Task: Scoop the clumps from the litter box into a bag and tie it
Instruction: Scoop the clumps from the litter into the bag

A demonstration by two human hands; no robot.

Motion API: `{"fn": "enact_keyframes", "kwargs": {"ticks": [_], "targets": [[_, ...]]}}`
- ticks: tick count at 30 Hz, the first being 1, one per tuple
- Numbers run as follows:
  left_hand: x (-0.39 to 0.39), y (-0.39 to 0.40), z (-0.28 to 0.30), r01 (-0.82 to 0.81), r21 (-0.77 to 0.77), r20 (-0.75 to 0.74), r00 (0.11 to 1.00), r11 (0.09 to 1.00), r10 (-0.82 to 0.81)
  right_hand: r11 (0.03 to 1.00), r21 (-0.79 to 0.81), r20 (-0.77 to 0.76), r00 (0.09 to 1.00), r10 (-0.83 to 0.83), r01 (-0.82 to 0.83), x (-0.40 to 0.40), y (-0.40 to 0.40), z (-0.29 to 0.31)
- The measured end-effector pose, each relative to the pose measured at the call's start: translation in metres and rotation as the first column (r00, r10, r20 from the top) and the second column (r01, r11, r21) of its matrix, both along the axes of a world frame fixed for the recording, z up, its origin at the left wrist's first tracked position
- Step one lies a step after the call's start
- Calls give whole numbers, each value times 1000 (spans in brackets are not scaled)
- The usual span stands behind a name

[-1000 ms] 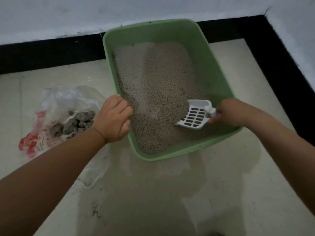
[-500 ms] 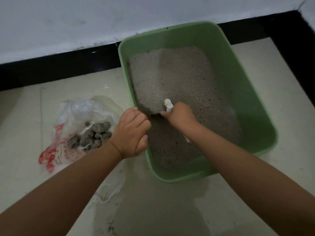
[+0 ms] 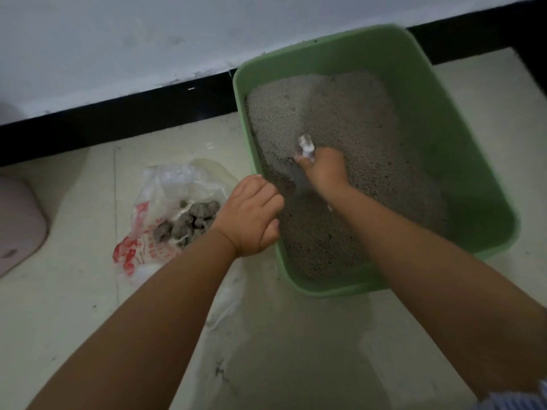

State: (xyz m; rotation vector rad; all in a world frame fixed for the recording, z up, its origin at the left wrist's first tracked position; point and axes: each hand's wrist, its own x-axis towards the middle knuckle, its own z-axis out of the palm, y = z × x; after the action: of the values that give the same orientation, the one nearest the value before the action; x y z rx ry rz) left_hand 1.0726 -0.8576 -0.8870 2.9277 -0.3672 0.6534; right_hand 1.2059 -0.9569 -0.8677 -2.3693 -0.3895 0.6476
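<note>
Both hands work at the litter box [image 3: 444, 119]. Right hand [image 3: 324, 170], fingers wrapped around the scoop [image 3: 306, 146], has moved from the near-right corner to the left wall, blade now buried. Left hand [image 3: 251, 216] stays curled over the rim. Bag [image 3: 165, 202] lies left, holding clumps [image 3: 189, 224]; sifting continues.

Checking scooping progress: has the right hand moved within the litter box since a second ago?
Yes. The right hand moved from the litter box's right wall toward its left wall.

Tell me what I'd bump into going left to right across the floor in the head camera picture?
Pink thing at the edge → plastic bag with grey clumps → left hand on the box's rim → right hand holding the scoop → green litter box's far wall.
</note>
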Motion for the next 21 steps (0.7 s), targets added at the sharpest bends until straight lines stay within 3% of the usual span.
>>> {"fn": "enact_keyframes", "kwargs": {"ticks": [11, 15, 21], "targets": [[-2, -2, 6, -24, 20, -35, 999, 1000, 25, 999, 27, 292, 956, 20, -30, 10, -62, 42], [-2, -3, 7, -19, 18, -49, 999, 1000, 20, 987, -80, 248, 957, 154, -138, 0, -80, 46], [-2, -4, 8, -23, 20, -51, 998, 1000, 24, 994, -77, 146, 985, 93, -82, -12, -97, 47]]}}
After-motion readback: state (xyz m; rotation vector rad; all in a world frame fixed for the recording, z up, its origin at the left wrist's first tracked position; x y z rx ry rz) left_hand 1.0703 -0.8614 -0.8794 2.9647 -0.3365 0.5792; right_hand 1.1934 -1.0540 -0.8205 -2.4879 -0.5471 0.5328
